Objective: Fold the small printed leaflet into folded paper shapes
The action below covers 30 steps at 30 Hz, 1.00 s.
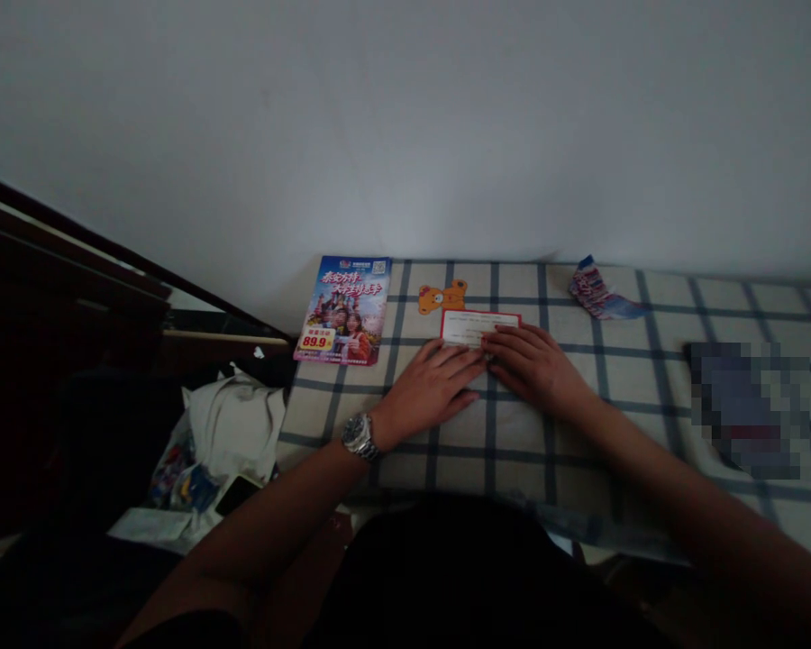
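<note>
A small white paper with a red border [481, 324] lies on the checked cloth [439, 460] between my hands. My left hand [439, 383] rests flat at its lower left edge, fingers stretched out and pointing right. From the other side my right hand [531, 361] lies over the paper's lower right corner, its fingers extended and nothing visibly gripped. The fingertips of both hands nearly meet. Just beyond the paper is an orange cartoon bear [439, 297], whose lower part reaches the paper's top edge. A watch [359, 436] is on my left wrist.
A colourful leaflet [344, 315] lies at the left, near the wall. Crumpled printed paper [601, 293] sits at the back right. On the far right is a dark, pixelated item [743, 410]. Below the left edge stands a white bag [236, 419] among other things.
</note>
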Each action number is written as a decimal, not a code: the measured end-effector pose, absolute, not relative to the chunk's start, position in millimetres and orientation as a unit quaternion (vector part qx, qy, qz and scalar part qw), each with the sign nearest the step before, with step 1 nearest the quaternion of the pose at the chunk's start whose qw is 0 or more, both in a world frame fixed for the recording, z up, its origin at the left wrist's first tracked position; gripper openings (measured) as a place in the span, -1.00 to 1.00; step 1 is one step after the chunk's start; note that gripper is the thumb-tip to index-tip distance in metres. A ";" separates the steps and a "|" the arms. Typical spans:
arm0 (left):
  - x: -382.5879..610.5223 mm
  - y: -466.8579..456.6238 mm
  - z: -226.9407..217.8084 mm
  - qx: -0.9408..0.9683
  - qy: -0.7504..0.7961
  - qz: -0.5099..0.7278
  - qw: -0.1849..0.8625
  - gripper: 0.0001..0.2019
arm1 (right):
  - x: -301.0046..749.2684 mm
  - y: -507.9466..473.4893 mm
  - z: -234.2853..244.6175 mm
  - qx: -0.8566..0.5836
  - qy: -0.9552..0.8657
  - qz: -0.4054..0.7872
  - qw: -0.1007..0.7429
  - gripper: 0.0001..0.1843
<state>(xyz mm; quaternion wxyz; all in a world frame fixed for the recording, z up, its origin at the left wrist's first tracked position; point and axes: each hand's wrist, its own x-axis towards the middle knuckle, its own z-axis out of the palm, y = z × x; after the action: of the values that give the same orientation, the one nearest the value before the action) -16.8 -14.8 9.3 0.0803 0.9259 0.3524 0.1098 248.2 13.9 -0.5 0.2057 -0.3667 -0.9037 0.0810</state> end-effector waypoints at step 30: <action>-22.5 -12.5 4.5 0.930 0.334 0.123 0.086 -0.49 | 252.0 12.7 -8.5 -0.360 -0.909 0.064 0.200 -0.49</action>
<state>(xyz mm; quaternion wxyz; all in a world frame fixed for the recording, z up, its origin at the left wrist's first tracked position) -22.5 -12.5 4.5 0.0856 0.9305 0.3343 0.1231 252.0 12.7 -8.5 0.2001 -0.3600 -0.9089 0.0644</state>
